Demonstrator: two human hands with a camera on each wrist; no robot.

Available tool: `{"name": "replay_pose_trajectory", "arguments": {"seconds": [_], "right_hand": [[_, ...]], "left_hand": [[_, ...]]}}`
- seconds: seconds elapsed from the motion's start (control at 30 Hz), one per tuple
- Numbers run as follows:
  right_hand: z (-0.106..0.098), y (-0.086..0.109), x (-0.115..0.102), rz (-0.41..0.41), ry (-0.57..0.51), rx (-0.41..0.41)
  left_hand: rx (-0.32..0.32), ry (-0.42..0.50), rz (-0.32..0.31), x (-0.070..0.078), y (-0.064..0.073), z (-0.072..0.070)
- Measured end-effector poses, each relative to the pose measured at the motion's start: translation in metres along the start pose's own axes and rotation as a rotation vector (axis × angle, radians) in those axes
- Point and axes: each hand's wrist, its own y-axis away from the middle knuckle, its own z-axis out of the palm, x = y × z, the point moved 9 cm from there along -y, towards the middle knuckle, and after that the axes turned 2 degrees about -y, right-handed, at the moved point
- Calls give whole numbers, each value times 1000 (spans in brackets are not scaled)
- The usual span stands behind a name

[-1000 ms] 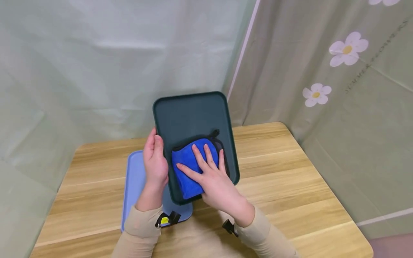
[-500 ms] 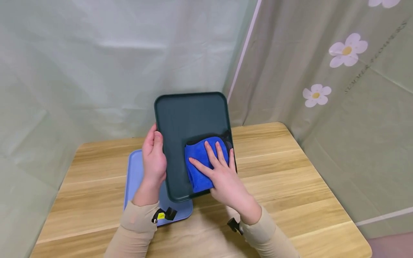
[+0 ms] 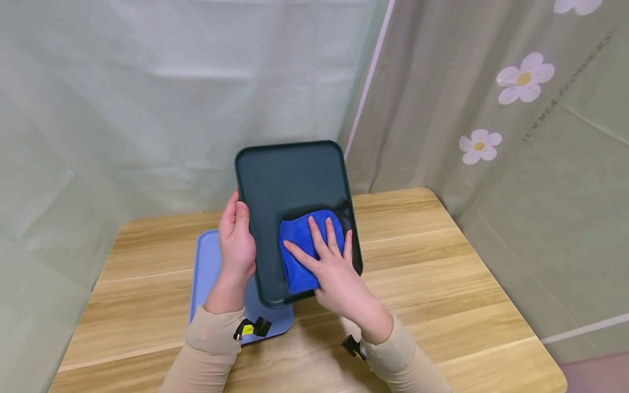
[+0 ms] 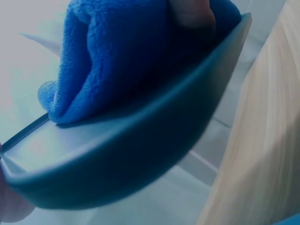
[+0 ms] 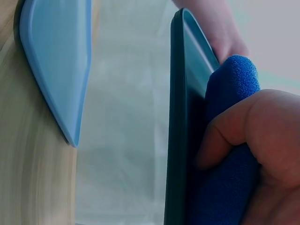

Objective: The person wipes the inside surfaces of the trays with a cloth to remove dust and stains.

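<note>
My left hand [image 3: 237,237] grips the left edge of a dark green tray [image 3: 295,174], thumb on the near side. The tray is held tilted up above the table, its inner face towards me. A folded blue cloth [image 3: 300,262] with a dark border lies on the tray's lower right part. My right hand [image 3: 339,273] presses on it, fingers straight and spread. In the right wrist view, the bent right thumb [image 5: 225,131] lies against the cloth near the tray face. Behind the left edge, the other left fingers are mostly hidden.
A light blue tray [image 3: 206,262] lies on the wooden table [image 3: 137,284], partly covered by my left arm and the green tray. Pale curtains [image 3: 162,109] stand close behind the table, with a flowered curtain [image 3: 521,180] at the right.
The cloth and right hand have slid right across the green tray over the last second, then slightly back left in the last half. The left hand keeps its hold.
</note>
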Motion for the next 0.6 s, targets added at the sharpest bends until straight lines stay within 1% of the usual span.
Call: {"name": "replay_pose_trajectory", "arguments": {"seconds": [0.13, 0.3, 0.47, 0.6], "right_hand": [[3, -1, -4, -13, -7, -10], [6, -2, -11, -34, -12, -23], [7, -1, -17, -57, -7, -23], [9, 0, -22, -77, 5, -21]], "left_hand": [[15, -16, -32, -4, -1, 0], [21, -30, -51, -8, -1, 1], [26, -6, -47, -8, -1, 4], [13, 17, -33, -8, -1, 7]]}}
